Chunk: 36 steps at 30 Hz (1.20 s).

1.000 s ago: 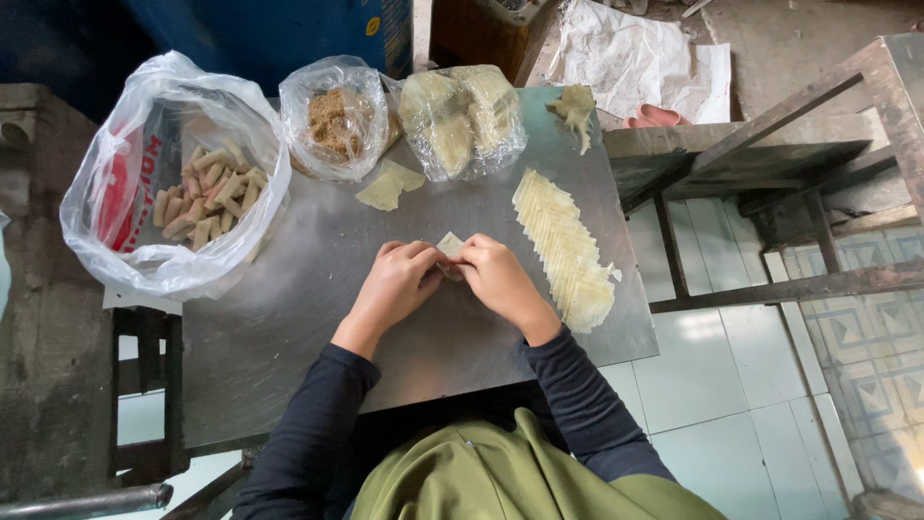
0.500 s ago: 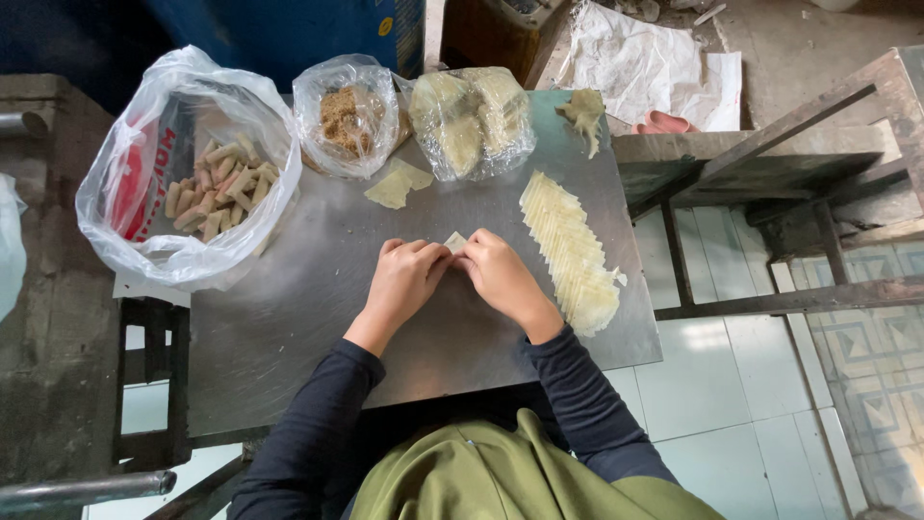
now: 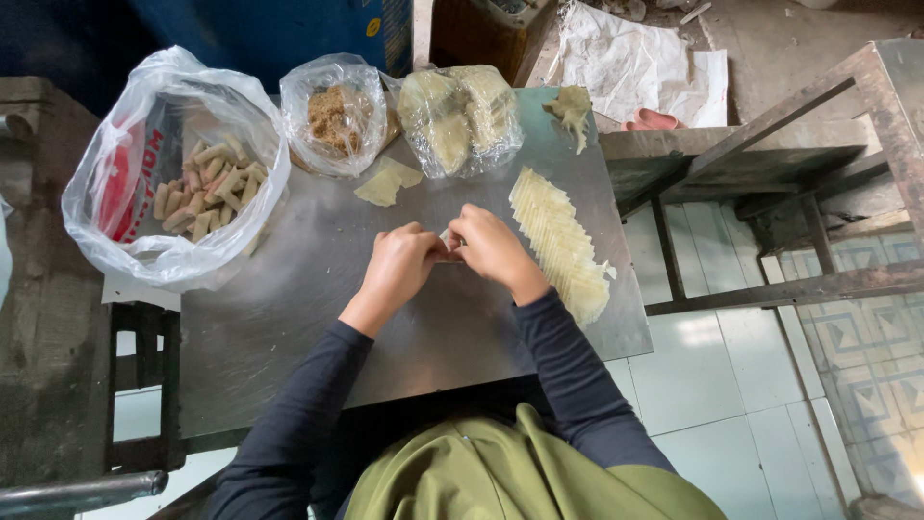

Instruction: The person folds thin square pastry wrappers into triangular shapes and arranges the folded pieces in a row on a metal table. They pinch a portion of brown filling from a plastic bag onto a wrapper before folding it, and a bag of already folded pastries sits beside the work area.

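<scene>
Three clear plastic bags (image 3: pixel 173 173) (image 3: pixel 334 116) (image 3: pixel 462 117) along table's far edge

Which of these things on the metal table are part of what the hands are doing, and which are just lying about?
In use:
left hand and right hand, pinching a small pale wrapper
fanned row of pale wrappers
clear bag of brown filling
white bag of finished rolls

Lying about:
crumpled white paper
rusty metal frame

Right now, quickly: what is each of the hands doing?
Left hand: fingers closed, pinching a small pale wrapper piece over the metal table.
Right hand: closed on the same piece, fingertips meeting the left.
</scene>
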### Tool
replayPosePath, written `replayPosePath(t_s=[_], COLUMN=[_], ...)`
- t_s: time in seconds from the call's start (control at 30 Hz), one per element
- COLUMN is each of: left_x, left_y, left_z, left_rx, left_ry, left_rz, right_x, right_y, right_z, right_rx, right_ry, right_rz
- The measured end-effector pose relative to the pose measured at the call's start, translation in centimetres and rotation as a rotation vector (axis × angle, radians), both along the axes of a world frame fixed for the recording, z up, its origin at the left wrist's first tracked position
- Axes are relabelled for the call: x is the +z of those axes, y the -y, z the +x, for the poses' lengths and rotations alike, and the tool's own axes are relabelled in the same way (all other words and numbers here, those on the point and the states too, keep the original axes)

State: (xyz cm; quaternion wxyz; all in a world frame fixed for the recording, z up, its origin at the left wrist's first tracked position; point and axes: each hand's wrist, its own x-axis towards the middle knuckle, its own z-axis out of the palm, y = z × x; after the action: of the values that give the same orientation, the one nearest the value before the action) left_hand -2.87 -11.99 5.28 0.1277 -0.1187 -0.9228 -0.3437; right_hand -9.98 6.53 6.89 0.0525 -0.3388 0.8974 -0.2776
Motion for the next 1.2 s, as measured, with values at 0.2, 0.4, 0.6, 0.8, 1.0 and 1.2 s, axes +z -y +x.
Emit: replayPosePath(t_s=[0.2, 0.4, 0.6, 0.8, 1.0, 1.2], left_x=[-0.9, -0.6, -0.3, -1.6, -2.2, -2.0], left_y=[0.3, -0.8, -0.6, -1.1, -2.2, -1.7], left_z=[0.6, 0.1, 0.1, 1.0, -0.2, 0.3], left_rx=[-0.084, 0.186, 0.154, 0.148, 0.384, 0.265], left_ry=[-0.185, 0.087, -0.042, -0.227, -0.003, -0.247], left_rz=[-0.172, -0.077, -0.017, -0.179, 0.045, -0.176], right_x=[-1.7, -3.0, -2.5, -3.0, -3.7, -2.8], right_y=[-1.4, -0.6, -0.9, -1.1, 0.1, -1.2], right_z=[4.0, 3.7, 3.1, 3.9, 3.4, 2.8], right_rx=[-0.043, -0.335, -0.318, -0.242, -0.416, -0.246], right_ry=[-0.275, -0.177, -0.136, -0.311, -0.245, -0.314], right_rz=[-0.159, -0.186, -0.173, -0.139, -0.254, -0.199])
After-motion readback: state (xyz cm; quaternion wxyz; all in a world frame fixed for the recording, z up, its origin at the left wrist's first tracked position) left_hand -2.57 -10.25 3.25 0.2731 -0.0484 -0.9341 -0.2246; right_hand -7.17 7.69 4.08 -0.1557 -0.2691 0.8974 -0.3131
